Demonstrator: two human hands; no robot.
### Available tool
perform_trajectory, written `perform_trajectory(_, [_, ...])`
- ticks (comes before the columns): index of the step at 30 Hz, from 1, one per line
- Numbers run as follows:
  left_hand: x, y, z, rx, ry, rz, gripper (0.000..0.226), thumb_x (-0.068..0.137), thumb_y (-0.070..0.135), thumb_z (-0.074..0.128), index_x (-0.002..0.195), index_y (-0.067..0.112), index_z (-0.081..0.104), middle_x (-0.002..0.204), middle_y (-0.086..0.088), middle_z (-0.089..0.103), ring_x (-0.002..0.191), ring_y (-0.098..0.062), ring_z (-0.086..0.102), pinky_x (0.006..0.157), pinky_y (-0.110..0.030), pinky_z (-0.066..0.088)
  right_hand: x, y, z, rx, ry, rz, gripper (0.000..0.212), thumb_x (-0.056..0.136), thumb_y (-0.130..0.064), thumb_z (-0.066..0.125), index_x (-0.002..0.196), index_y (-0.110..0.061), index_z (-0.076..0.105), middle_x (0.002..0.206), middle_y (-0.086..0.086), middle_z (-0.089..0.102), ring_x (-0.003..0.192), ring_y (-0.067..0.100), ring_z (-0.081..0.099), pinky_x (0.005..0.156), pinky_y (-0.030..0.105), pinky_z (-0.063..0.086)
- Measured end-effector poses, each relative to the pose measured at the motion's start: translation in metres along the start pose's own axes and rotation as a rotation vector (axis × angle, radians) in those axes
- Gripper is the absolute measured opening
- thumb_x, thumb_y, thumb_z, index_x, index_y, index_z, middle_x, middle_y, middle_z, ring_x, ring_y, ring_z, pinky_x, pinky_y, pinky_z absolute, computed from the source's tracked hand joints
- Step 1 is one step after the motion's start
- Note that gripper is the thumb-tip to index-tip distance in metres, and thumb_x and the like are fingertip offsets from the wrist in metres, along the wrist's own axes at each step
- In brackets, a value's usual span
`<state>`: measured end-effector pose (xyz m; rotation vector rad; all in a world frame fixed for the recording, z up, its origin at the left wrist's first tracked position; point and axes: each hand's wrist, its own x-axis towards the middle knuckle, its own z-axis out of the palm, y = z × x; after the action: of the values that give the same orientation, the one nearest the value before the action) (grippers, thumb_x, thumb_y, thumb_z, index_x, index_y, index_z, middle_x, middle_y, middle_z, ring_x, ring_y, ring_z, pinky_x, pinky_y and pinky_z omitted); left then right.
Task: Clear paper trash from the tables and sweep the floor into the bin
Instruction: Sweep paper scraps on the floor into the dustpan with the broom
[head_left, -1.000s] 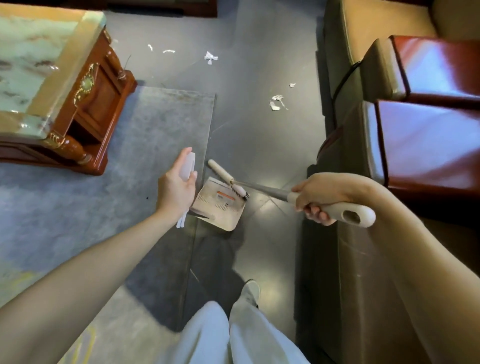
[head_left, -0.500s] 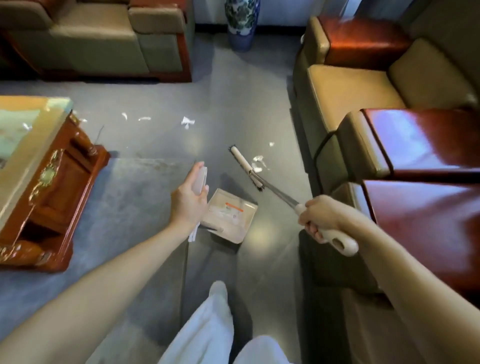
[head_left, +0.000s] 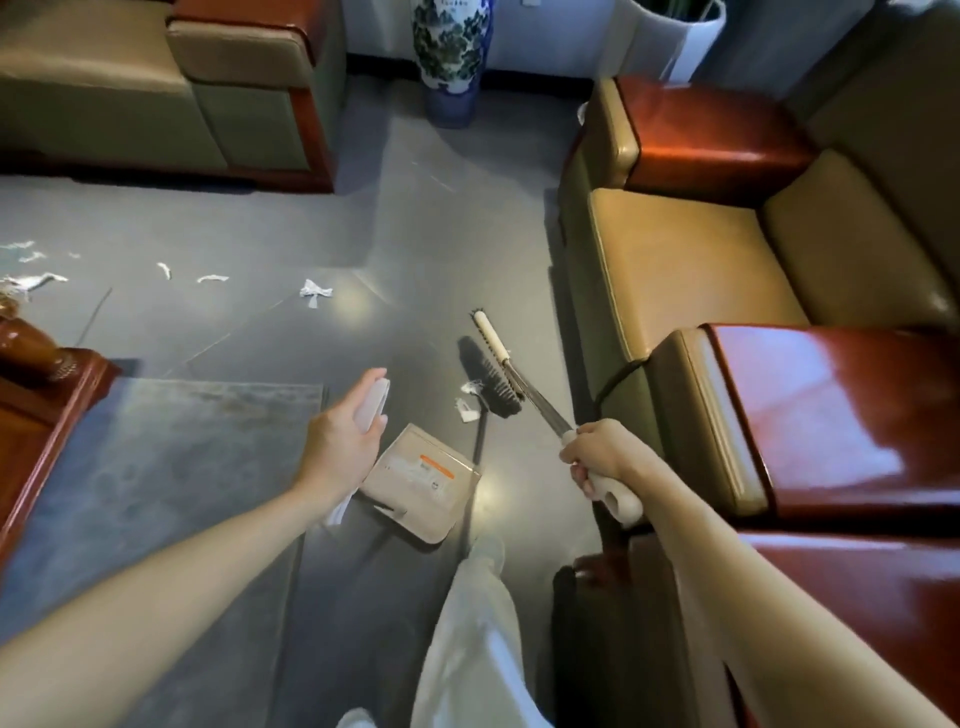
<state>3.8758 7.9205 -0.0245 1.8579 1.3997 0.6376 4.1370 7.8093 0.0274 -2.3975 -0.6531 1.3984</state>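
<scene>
Beside the sofa (head_left: 675, 270), clamps right hand (head_left: 597, 460) round broom (head_left: 500, 388) shaft; holds dustpan (head_left: 422, 483) grip in curled left hand (head_left: 337, 447). Rests bristles against paper scraps (head_left: 469, 402) on floor (head_left: 260, 322), just beyond pan's far edge, nearer right hand. Calls for drag back along shaft toward pan.

Broom (head_left: 498, 384) beside paper scraps (head_left: 467, 402), dustpan (head_left: 421, 483) nearby

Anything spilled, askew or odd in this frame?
Yes: torn white paper scraps litter the grey floor, two right beside the broom head, others spread left toward the wooden table. Nothing looks damaged.
</scene>
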Motion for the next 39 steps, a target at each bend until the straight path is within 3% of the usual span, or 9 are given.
perform_trajectory(4, [0.046,0.018,0.02,0.016,0.001,-0.076,0.051,0.089,0.004,0.06,0.133,0.029,0.053,0.1,-0.009,0.069,0.085,-0.033,0.059,0.067,-0.017,0.032,0.076,-0.029,-0.039,-0.048,-0.05,-0.008,0.004,0.091,-0.007,0.052,0.093,-0.01,0.053,0.066,0.009,0.059,0.051,0.016,0.053,0.055,0.03,0.049])
perform_trajectory(7, [0.076,0.029,0.032,0.014,-0.019,-0.135,0.051,0.089,0.004,0.06,0.133,0.029,0.053,0.103,-0.009,0.068,0.09,-0.034,0.059,0.071,-0.02,0.035,0.124,-0.048,-0.063,-0.184,-0.104,0.004,0.013,0.094,-0.01,0.051,0.105,-0.007,0.053,0.074,0.011,0.06,0.06,0.019,0.056,0.061,0.031,0.051])
perform_trajectory(11, [0.105,0.03,0.039,0.003,-0.006,-0.163,0.049,0.09,0.004,0.059,0.131,0.03,0.054,0.1,0.004,0.065,0.085,-0.024,0.055,0.07,-0.016,0.034,0.174,-0.054,-0.088,-0.18,-0.175,0.206,0.038,0.097,-0.013,0.047,0.134,-0.015,0.043,0.079,0.008,0.056,0.056,0.013,0.048,0.042,0.019,0.041])
perform_trajectory(14, [0.115,0.032,0.044,0.0,0.002,-0.14,0.05,0.088,0.002,0.06,0.131,0.026,0.055,0.094,0.005,0.062,0.075,-0.013,0.049,0.068,-0.014,0.035,0.191,-0.051,-0.094,-0.104,-0.255,0.362,0.05,0.094,-0.008,0.053,0.14,-0.02,0.039,0.072,0.007,0.052,0.044,0.01,0.04,0.037,0.017,0.034])
perform_trajectory(18, [0.128,0.036,0.055,0.006,-0.012,-0.114,0.049,0.088,0.004,0.061,0.131,0.027,0.055,0.087,0.003,0.057,0.069,-0.005,0.043,0.064,-0.009,0.033,0.173,-0.054,-0.087,-0.308,-0.413,0.25,0.073,0.09,-0.003,0.058,0.15,-0.022,0.02,0.075,0.008,0.052,0.049,0.011,0.047,0.039,0.02,0.04])
perform_trajectory(21, [0.148,0.035,0.055,0.004,-0.003,-0.069,0.05,0.087,0.003,0.062,0.132,0.024,0.055,0.092,-0.004,0.065,0.072,-0.005,0.049,0.065,-0.004,0.032,0.156,-0.057,-0.086,-0.224,-0.485,0.325,0.079,0.089,0.004,0.051,0.151,-0.032,0.017,0.068,0.007,0.053,0.043,0.009,0.046,0.039,0.019,0.039])
perform_trajectory(25, [0.176,0.03,0.054,0.031,-0.004,-0.043,0.051,0.088,0.006,0.062,0.135,0.025,0.052,0.116,-0.007,0.067,0.094,-0.031,0.06,0.069,-0.011,0.029,0.125,-0.071,-0.087,-0.122,-0.607,0.404,0.076,0.089,0.004,0.052,0.147,-0.036,0.024,0.059,0.004,0.049,0.043,0.007,0.041,0.042,0.017,0.038])
perform_trajectory(30, [0.203,0.01,0.031,0.056,-0.053,-0.019,0.053,0.091,0.012,0.059,0.139,0.031,0.046,0.113,-0.009,0.067,0.097,-0.033,0.06,0.071,-0.02,0.033,0.102,-0.132,-0.088,-0.094,-0.635,0.379,0.054,0.09,0.001,0.056,0.133,-0.028,0.042,0.057,0.003,0.049,0.043,0.008,0.042,0.04,0.017,0.039])
perform_trajectory(39, [0.268,-0.008,-0.034,0.022,0.146,-0.018,0.053,0.088,0.001,0.06,0.136,0.019,0.051,0.109,-0.016,0.068,0.088,-0.036,0.062,0.07,-0.018,0.034,0.119,-0.262,-0.067,-0.131,-0.617,0.175,0.031,0.092,0.0,0.054,0.098,-0.031,0.053,0.053,0.004,0.05,0.041,0.007,0.042,0.038,0.017,0.04])
